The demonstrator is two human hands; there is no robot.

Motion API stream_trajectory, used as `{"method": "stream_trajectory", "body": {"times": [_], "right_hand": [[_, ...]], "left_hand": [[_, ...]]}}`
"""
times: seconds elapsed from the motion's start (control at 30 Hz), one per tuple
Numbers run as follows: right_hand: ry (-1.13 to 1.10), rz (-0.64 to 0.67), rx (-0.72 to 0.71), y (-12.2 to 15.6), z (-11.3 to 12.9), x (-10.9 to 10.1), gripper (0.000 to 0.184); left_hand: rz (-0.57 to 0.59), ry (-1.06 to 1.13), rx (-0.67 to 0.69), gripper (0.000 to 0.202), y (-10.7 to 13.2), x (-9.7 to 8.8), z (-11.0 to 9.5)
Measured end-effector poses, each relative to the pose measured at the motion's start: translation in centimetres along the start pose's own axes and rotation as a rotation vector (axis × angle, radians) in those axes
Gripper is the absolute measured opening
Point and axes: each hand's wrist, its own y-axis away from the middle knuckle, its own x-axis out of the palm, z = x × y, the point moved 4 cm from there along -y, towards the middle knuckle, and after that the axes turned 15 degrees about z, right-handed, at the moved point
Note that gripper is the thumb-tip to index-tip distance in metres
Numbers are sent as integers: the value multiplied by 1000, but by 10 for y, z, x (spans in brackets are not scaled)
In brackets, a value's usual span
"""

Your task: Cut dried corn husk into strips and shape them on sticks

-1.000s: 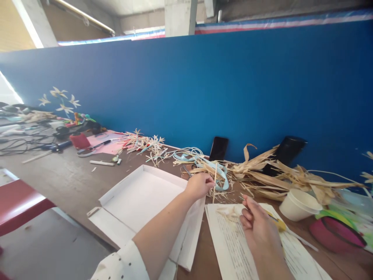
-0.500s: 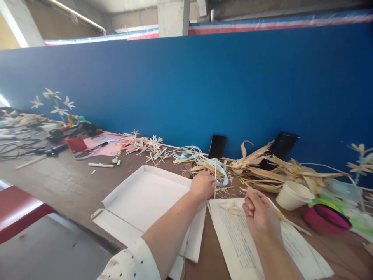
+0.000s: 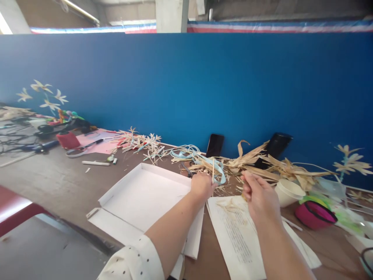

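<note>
My left hand point(image 3: 203, 186) is closed around a thin pale stick point(image 3: 213, 168) that stands upright above the fingers, just past the right edge of an open white cardboard box point(image 3: 163, 190). Over the printed papers point(image 3: 233, 241) my right hand point(image 3: 259, 196) is closed in a pinch; what lies between its fingertips is too small to make out. Thin dried strips point(image 3: 231, 205) rest on the top sheet. Behind both hands are a light blue ribbon point(image 3: 223, 177) and dried corn husks point(image 3: 247, 159).
Two dark phones, one upright point(image 3: 215, 146) and one tilted point(image 3: 278, 144), lean by the blue partition point(image 3: 175, 85). At right are a white cup point(image 3: 288, 192), a pink pouch point(image 3: 314, 215) and a husk flower point(image 3: 349, 161). Husk flowers point(image 3: 151, 144) and pink paper point(image 3: 96, 142) lie left.
My right hand has risen slightly, away from the papers toward the husks. My left hand stays near the ribbon with the stick. The whole view has shifted a little.
</note>
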Motion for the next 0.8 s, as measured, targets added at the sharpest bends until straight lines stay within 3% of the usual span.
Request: {"method": "stream_trajectory", "body": {"times": [0.1, 0.23, 0.4, 0.53, 0.63, 0.8], "right_hand": [[63, -19, 48, -7, -21, -7, 32], [106, -49, 67, -5, -45, -16, 34], [226, 9, 115, -4, -57, -20, 33], [310, 94, 165, -5, -59, -13, 37], [330, 153, 202, -4, -59, -8, 39], [274, 190, 208, -1, -57, -8, 40]], "left_hand": [[10, 6, -34, 44, -4, 4, 0], [18, 9, -83, 29, -10, 9, 3], [-49, 205, -134, 24, -7, 2, 8], [-190, 377, 42, 28, 2, -12, -2], [-181, 535, 189, 29, 5, -11, -13], [-107, 700, 227, 28, 4, -1, -21]]}}
